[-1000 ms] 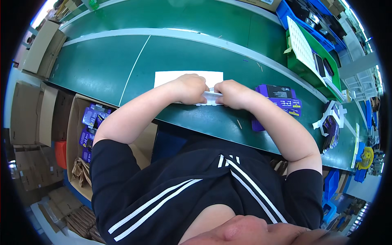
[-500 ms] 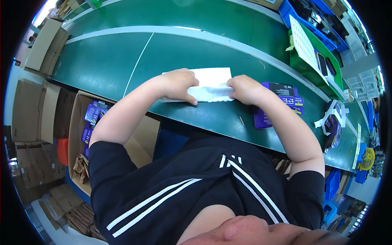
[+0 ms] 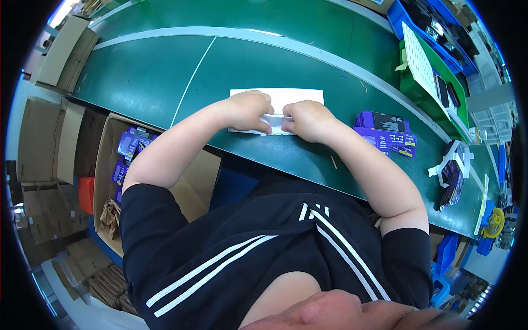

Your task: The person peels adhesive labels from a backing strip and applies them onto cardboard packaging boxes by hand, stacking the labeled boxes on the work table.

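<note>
A white folded sheet [image 3: 297, 95], of paper or thin card, lies on the green table in front of me. Its near edge is creased, and a narrow flap stands up in the middle. My left hand [image 3: 250, 111] pinches this flap from the left, thumb on the near side. From the other side my right hand [image 3: 307, 121] grips the same flap, its fingertips close to the left ones. Both hands cover parts of the sheet. Purple and black flat boxes [image 3: 382, 137] lie in a pile to the right of my right hand.
An open carton [image 3: 103, 165] holding purple boxes [image 3: 132, 142] stands left below the table edge. Farther right lie dark packets with a white strap [image 3: 452, 176]. At the back right sit a green bin [image 3: 415, 88] and blue bins [image 3: 400, 19]. A pale strip [image 3: 275, 36] crosses the table.
My right hand has moved left, from the sheet's right end to its middle. The left hand has shifted slightly right, and the two hands are now close together on the flap.
</note>
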`<state>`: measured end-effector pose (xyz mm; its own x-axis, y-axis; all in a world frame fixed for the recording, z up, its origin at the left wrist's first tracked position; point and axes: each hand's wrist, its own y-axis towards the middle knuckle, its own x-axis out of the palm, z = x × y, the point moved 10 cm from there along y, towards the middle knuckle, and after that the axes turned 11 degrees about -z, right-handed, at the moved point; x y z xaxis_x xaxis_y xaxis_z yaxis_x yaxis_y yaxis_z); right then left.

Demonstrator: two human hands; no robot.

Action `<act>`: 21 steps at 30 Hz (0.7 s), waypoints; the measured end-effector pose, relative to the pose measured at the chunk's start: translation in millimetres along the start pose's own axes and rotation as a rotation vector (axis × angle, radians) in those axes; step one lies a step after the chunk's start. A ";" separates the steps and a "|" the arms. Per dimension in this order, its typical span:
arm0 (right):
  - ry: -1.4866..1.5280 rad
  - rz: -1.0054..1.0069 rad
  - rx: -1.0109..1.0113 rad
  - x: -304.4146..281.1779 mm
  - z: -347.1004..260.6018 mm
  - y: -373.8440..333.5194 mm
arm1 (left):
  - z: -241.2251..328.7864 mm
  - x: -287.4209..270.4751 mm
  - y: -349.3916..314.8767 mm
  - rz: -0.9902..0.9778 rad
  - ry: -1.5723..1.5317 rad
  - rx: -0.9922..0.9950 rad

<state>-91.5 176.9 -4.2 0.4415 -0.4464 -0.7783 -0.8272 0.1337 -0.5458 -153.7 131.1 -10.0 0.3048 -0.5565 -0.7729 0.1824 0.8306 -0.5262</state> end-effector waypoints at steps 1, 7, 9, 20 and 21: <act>0.005 0.007 -0.004 0.4 2.1 0.2 | -3.1 -1.6 -1.8 0.004 -0.009 -0.003; -0.070 -0.004 -0.001 -1.0 -7.4 1.0 | -17.6 0.4 -17.5 0.062 -0.026 0.002; -0.164 -0.036 0.017 -0.4 -16.2 2.8 | -20.4 2.2 -23.0 0.110 -0.017 0.020; -0.096 0.043 -0.012 -1.0 -27.7 13.7 | -31.9 3.7 -36.2 0.094 0.002 -0.010; -0.098 0.031 -0.012 -1.0 -28.1 13.8 | -34.9 5.6 -37.0 0.089 -0.002 -0.025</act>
<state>-113.1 154.3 -2.2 0.4468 -0.3531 -0.8220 -0.8448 0.1358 -0.5175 -191.4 96.6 -7.3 0.3206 -0.4806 -0.8163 0.1314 0.8760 -0.4641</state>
